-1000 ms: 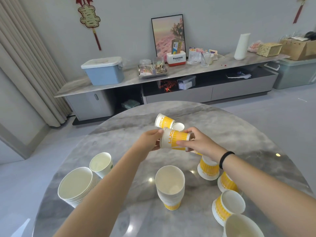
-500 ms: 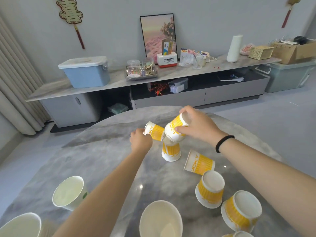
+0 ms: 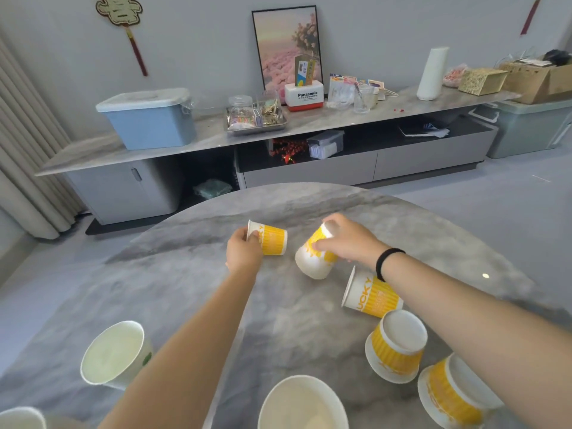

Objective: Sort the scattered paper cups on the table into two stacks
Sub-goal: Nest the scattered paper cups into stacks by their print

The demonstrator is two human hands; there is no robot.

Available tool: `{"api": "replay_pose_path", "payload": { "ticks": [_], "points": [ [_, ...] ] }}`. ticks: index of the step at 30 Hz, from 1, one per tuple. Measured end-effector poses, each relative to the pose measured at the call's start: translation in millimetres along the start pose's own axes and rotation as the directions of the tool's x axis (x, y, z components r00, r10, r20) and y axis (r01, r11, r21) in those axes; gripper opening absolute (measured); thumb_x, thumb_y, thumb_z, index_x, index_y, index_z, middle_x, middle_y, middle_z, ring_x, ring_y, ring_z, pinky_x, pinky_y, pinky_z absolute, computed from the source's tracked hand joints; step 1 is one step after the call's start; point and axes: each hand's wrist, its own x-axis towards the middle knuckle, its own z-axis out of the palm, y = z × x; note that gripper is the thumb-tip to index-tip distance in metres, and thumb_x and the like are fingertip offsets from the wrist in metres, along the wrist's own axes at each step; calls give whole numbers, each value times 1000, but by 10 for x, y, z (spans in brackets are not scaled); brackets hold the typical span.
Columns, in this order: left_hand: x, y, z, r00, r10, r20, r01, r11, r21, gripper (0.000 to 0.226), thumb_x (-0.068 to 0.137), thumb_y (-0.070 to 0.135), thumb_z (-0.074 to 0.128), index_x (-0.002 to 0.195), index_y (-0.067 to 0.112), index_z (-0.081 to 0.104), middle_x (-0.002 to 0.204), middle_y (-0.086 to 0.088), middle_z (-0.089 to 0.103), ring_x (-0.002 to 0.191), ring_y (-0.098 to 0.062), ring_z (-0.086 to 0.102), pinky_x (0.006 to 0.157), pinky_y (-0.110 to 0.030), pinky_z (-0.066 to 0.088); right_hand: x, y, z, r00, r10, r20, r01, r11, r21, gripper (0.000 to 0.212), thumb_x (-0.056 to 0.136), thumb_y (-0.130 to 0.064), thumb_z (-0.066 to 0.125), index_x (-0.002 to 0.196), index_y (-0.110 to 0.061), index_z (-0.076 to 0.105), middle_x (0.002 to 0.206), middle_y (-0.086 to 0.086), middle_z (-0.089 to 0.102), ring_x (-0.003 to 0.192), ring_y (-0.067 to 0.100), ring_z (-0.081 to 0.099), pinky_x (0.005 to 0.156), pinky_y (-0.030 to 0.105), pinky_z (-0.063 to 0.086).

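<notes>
Hands at the far half of a round grey marble desk (image 3: 185, 274), each closed around a yellow-and-white paper cup. Left hand (image 3: 243, 252): fingers wrapped over the rim end of a cup lying on its side (image 3: 272, 241), its base pointing right. Right hand (image 3: 346, 239), a black band (image 3: 387, 261) on its wrist: fingers curled over the upturned base of a tilted, inverted cup (image 3: 315, 258), whose mouth faces down and toward the viewer; whether its rim touches the desk cannot be told. The two held cups are near each other but apart.

Loose cups, right side: a cup printed with "LUCKY" (image 3: 370, 294) lies on its side just under the right forearm; nearer, an inverted cup (image 3: 397, 346) stands on its rim; beside it, at the near right edge, a second inverted cup (image 3: 448, 394) leans, partly covered by the arm.

Upright cups, near side: a white cup with a green mark (image 3: 113, 356) at the left, a wide white cup mouth (image 3: 303, 404) at the bottom centre, and another rim (image 3: 18, 419) cut off at the bottom-left corner.
</notes>
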Motion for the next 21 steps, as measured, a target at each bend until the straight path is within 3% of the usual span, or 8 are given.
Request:
{"api": "replay_pose_path", "payload": {
  "ticks": [2,4,8,11,13,16,19,21],
  "points": [
    [-81,45,-71,1000,-7,-12,6,998,-64,27,95,17,44,108,4,64,95,-9,63,85,-25,58,77,-28,42,-10,44,-88,991,137,-9,-127,939,320,45,75,-38,68,112,-22,48,90,5,64,61,19,59,48,23,42],
    [-174,110,-99,996,-70,52,77,985,-152,26,96,15,42,107,5,64,92,-6,58,77,-18,53,69,-26,42,-42,68,-157,984,166,59,-172,836,521,47,79,-37,66,118,-17,49,86,7,65,57,18,59,48,22,43],
    [-422,350,-113,898,-201,392,346,872,-346,25,97,18,43,113,10,60,89,-7,62,80,-21,59,74,-32,50,-167,50,-145,981,71,182,-170,772,612,49,80,-31,69,119,-13,45,107,18,66,71,26,65,58,28,52],
    [-573,511,-109,843,-105,528,286,918,-274,29,96,34,45,100,9,61,90,-7,65,84,-24,61,84,-38,50,-273,2,-140,969,-29,244,-136,766,629,42,81,-32,69,113,-17,46,117,21,61,78,29,66,63,29,56],
    [-641,553,-118,842,42,539,83,975,-205,20,93,29,53,88,13,62,87,-7,63,83,-25,59,77,-35,48,-330,18,-195,975,-63,212,-58,853,518,41,85,-48,56,118,-24,47,115,11,60,87,22,63,75,29,52],
    [-660,575,-182,906,94,413,-46,991,-124,9,89,19,59,86,11,61,80,-4,60,73,-20,57,65,-28,44,-364,156,-284,993,-29,113,12,989,149,75,76,-72,45,134,-24,44,132,-1,52,118,17,50,100,32,38],
    [-710,549,-270,929,159,335,-207,972,113,18,90,23,56,100,7,57,89,-5,57,81,-22,53,58,-26,40,-399,246,-237,956,68,286,12,963,-270,88,71,-59,67,141,-19,33,142,4,44,128,22,45,102,30,37],
    [-772,538,-360,911,193,363,-290,928,233,25,92,24,53,108,6,56,98,-9,59,92,-26,55,71,-31,43,-409,279,-145,927,105,361,41,926,-375,86,68,-42,77,139,-19,34,137,5,50,126,22,47,98,28,38]
  ]
}}
